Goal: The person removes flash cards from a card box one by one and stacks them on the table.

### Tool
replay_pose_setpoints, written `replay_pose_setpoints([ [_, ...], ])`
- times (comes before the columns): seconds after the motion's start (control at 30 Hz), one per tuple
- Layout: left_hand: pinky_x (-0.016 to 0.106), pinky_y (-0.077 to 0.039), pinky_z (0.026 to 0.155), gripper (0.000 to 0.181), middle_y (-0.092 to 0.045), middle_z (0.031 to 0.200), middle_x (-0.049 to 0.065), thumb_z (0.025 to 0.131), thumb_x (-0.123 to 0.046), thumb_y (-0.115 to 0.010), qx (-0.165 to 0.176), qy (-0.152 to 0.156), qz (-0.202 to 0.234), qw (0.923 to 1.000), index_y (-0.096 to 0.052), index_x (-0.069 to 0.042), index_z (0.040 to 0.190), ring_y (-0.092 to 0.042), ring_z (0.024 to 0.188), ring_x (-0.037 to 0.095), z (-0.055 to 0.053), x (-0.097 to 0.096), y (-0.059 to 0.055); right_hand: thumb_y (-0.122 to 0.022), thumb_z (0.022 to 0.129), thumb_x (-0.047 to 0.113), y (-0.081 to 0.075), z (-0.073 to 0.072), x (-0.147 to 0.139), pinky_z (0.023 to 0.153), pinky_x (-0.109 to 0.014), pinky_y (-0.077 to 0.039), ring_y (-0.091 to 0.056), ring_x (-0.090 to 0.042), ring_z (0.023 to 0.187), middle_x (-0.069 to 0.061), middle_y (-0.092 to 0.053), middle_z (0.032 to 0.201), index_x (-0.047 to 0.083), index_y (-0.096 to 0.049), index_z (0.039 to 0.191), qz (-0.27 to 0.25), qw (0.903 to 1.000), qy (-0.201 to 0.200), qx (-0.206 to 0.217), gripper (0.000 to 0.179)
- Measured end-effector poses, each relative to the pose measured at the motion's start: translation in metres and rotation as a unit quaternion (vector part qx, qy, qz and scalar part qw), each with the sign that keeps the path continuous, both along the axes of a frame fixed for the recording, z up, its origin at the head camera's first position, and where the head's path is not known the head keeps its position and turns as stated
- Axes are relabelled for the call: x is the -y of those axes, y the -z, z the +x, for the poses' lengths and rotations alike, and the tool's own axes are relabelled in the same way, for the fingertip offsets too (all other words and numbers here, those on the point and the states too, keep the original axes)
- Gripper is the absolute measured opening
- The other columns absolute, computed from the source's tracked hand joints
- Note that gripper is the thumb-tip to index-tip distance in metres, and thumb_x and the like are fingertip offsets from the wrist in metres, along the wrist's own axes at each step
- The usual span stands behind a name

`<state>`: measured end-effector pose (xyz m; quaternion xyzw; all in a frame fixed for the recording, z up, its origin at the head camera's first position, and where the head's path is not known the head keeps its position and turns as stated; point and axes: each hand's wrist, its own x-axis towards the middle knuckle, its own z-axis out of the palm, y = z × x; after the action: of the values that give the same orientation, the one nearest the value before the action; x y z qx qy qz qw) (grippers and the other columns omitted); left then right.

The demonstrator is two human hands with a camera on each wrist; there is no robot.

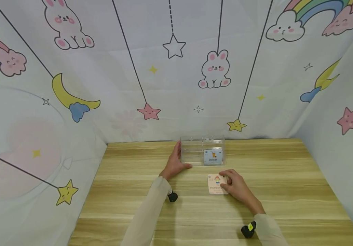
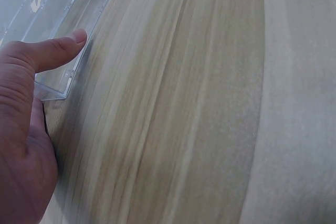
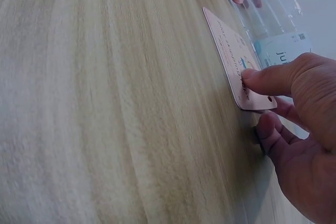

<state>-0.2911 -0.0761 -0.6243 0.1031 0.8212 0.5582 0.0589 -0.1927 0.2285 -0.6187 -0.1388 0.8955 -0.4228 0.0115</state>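
Pinching a pink card [image 1: 214, 186] in front of a clear box [image 1: 191, 155]

The pink card is near the box's front, printed face up. The right hand [image 1: 237, 187] pinches its right side, thumb on the print, fingers underneath; whether the card touches the surface [image 1: 133, 194], I cannot tell. Since only one side is held, it could swivel or slip should the thumb ease. Beyond it, a blue juice card [image 1: 213, 157] stands in the box's lower right part; a careless swing of the pink card might knock it. The left hand [image 1: 175, 165] grips the box's left end between thumb and fingers; if that hold loosened, a bump could slide the box.
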Motion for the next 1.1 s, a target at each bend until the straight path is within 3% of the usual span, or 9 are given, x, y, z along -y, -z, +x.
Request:
replay_pose_setpoints([
  [0.23, 0.029, -0.028, 0.124, 0.126, -0.015, 0.173, 0.005, 0.075, -0.003, -0.093, 0.004, 0.003, 0.005, 1.0, -0.008, -0.016, 0.167, -0.025, 0.155, 0.022, -0.0001, -0.0001, -0.0017, -0.083, 0.086, 0.001, 0.0017, 0.0, -0.001, 0.061, -0.024, -0.04, -0.045, -0.01, 0.071, -0.013, -0.061, 0.12, -0.001, -0.071, 0.122, 0.006, 1.0, -0.007, 0.004, 0.038],
  [0.4, 0.034, -0.029, 0.125, 0.125, -0.016, 0.173, 0.01, 0.076, -0.002, -0.093, -0.005, 0.007, 0.015, 0.9999, -0.008, -0.012, 0.167, -0.025, 0.155, 0.026, 0.0003, -0.0005, -0.0021, -0.083, 0.087, 0.001, 0.0015, 0.0007, -0.0011, 0.062, -0.024, -0.04, -0.045, -0.01, 0.073, -0.015, -0.06, 0.122, 0.0, -0.072, 0.116, 0.006, 0.9999, -0.012, 0.006, 0.031],
  [0.57, 0.033, -0.028, 0.124, 0.126, -0.017, 0.173, 0.008, 0.076, -0.003, -0.093, -0.003, 0.001, 0.009, 1.0, -0.008, -0.015, 0.167, -0.026, 0.155, 0.025, -0.0001, -0.0007, -0.0003, -0.082, 0.088, 0.002, 0.0015, 0.0008, -0.0009, 0.062, -0.024, -0.04, -0.045, -0.012, 0.073, -0.014, -0.059, 0.121, 0.001, -0.071, 0.115, 0.009, 0.9999, -0.008, 0.012, 0.03],
  [0.83, 0.033, -0.029, 0.124, 0.125, -0.016, 0.172, 0.01, 0.077, -0.005, -0.093, -0.014, 0.005, 0.01, 0.9998, -0.007, -0.012, 0.167, -0.025, 0.155, 0.025, -0.0011, 0.0003, 0.0045, -0.082, 0.089, 0.006, 0.0011, 0.0013, -0.0036, 0.064, -0.026, -0.039, -0.046, -0.015, 0.075, -0.011, -0.059, 0.115, 0.002, -0.069, 0.125, -0.003, 0.9998, -0.002, 0.018, 0.038],
  [1.1, 0.034, -0.029, 0.124, 0.124, -0.017, 0.172, 0.011, 0.076, -0.003, -0.093, -0.018, 0.004, 0.019, 0.9996, -0.009, -0.01, 0.167, -0.026, 0.155, 0.026, 0.0001, -0.0003, 0.0014, -0.08, 0.092, 0.011, -0.0024, -0.0057, -0.0041, 0.063, -0.025, -0.044, -0.05, -0.015, 0.075, -0.01, -0.06, 0.11, 0.002, -0.066, 0.128, -0.01, 0.9997, 0.007, 0.02, 0.04],
])
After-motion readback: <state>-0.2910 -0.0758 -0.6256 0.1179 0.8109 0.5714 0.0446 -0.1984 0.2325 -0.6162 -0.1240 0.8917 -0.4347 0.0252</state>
